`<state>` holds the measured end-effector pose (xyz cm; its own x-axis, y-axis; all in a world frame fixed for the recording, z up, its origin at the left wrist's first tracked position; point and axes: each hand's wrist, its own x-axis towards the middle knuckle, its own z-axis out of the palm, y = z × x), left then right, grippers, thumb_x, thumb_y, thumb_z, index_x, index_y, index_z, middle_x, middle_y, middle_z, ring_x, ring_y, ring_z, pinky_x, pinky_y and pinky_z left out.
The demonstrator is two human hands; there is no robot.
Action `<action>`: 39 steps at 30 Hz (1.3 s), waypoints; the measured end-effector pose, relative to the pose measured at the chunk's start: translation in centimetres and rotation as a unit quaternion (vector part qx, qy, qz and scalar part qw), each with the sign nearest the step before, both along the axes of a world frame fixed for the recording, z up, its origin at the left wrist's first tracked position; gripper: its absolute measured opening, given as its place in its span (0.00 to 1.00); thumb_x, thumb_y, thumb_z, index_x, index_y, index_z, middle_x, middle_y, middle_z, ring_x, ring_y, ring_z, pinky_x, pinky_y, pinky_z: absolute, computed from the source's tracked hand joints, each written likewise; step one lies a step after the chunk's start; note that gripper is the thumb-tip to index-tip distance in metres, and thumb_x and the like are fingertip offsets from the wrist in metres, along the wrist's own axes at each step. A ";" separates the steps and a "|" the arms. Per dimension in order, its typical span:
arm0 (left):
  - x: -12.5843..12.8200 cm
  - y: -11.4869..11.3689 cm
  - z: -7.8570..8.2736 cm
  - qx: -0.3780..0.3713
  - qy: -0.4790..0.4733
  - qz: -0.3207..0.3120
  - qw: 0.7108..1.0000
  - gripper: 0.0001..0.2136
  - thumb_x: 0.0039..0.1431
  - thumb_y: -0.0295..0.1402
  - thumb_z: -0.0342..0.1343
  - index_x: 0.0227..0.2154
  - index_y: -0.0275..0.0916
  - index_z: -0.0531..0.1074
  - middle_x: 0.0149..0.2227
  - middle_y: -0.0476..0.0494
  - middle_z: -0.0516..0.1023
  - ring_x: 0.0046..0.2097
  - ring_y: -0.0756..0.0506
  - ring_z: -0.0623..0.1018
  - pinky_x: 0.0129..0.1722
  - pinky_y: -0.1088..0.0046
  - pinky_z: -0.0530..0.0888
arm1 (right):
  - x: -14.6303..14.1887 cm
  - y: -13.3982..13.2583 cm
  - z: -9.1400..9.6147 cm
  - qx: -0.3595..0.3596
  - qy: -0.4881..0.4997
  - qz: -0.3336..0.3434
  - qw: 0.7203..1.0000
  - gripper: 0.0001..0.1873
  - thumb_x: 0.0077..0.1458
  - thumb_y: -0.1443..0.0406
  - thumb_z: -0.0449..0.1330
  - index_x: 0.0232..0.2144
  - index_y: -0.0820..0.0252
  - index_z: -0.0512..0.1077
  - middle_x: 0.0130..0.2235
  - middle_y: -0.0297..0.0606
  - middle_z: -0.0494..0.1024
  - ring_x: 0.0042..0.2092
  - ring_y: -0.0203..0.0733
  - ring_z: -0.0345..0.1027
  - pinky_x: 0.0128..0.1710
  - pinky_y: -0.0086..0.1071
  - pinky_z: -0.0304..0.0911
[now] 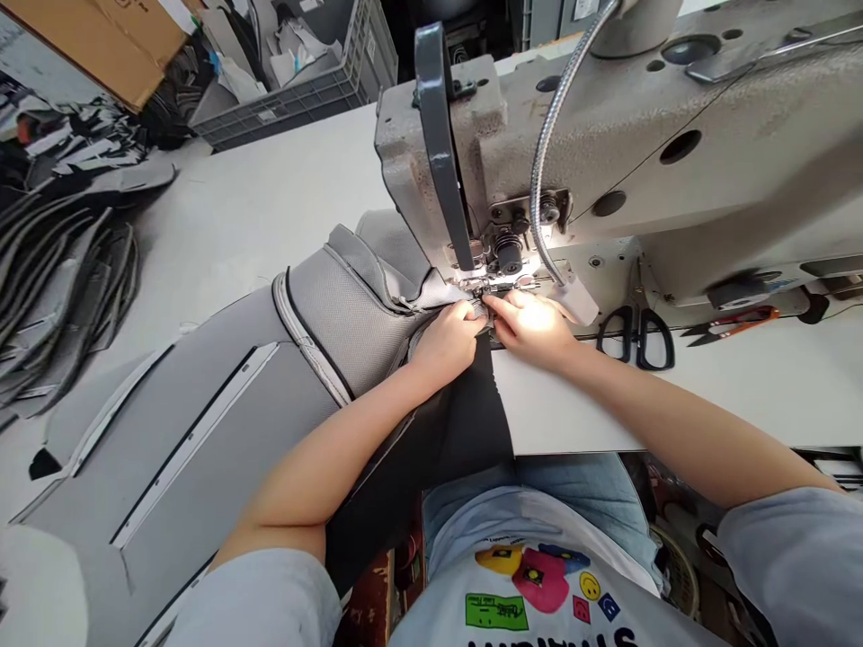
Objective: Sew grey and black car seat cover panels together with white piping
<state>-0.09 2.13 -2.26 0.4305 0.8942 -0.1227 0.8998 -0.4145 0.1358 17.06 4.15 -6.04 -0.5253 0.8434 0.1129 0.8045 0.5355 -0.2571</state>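
A large grey upholstery cover [222, 422] with mesh panels and white piping lies across the white table, and its front end runs up under the sewing machine's presser foot [486, 286]. My left hand [449, 340] is closed, pinching the fabric edge just left of the needle. My right hand [532, 322] is closed too, pressing and pinching the same edge from the right, brightly lit by the machine lamp. The two hands almost touch at the foot. The needle itself is hidden behind the fingers and the glare.
The grey industrial sewing machine [607, 144] fills the upper right. Black scissors [637, 334] and orange-handled snips [738, 322] lie on the table to the right. Stacked dark fabric pieces [54, 279] sit at far left. A grey crate [303, 81] and a cardboard box [101, 40] stand behind.
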 end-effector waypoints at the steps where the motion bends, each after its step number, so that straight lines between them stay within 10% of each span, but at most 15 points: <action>1: 0.0 0.0 0.0 -0.001 0.003 0.001 1.000 0.18 0.58 0.21 0.44 0.46 0.36 0.75 0.44 0.38 0.70 0.46 0.42 0.72 0.47 0.67 0.72 | 0.0 0.1 0.0 0.003 -0.007 0.010 1.000 0.25 0.64 0.66 0.46 0.61 0.64 0.63 0.46 0.49 0.73 0.44 0.46 0.67 0.42 0.34 0.61; 13: 0.1 -0.3 0.0 0.026 0.033 -0.028 0.999 0.20 0.60 0.21 0.43 0.52 0.35 0.72 0.62 0.37 0.63 0.53 0.41 0.71 0.53 0.64 0.70 | 0.0 0.8 0.7 -0.019 0.002 0.033 0.999 0.24 0.59 0.69 0.51 0.57 0.64 0.68 0.45 0.46 0.73 0.42 0.44 0.67 0.43 0.33 0.62; 30: 0.3 0.1 0.6 0.024 0.076 -0.064 0.995 0.21 0.59 0.19 0.44 0.53 0.30 0.71 0.51 0.37 0.76 0.46 0.42 0.75 0.51 0.64 0.73 | -0.4 0.1 1.0 -0.032 -0.064 0.005 0.997 0.25 0.64 0.66 0.47 0.62 0.54 0.64 0.46 0.45 0.73 0.42 0.44 0.66 0.39 0.31 0.60; 39: 1.0 -0.5 0.8 0.010 0.093 -0.009 0.996 0.22 0.61 0.19 0.42 0.57 0.29 0.67 0.57 0.38 0.72 0.46 0.42 0.76 0.50 0.65 0.72 | -1.2 0.4 1.7 -0.039 -0.068 0.008 0.997 0.25 0.62 0.68 0.47 0.59 0.64 0.66 0.44 0.49 0.76 0.47 0.48 0.66 0.44 0.33 0.60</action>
<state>0.92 1.65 -1.46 0.4172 0.8902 -0.1833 0.9015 -0.4309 -0.0410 15.85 4.51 -4.36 -0.5441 0.8386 -0.0264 0.8267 0.5304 -0.1878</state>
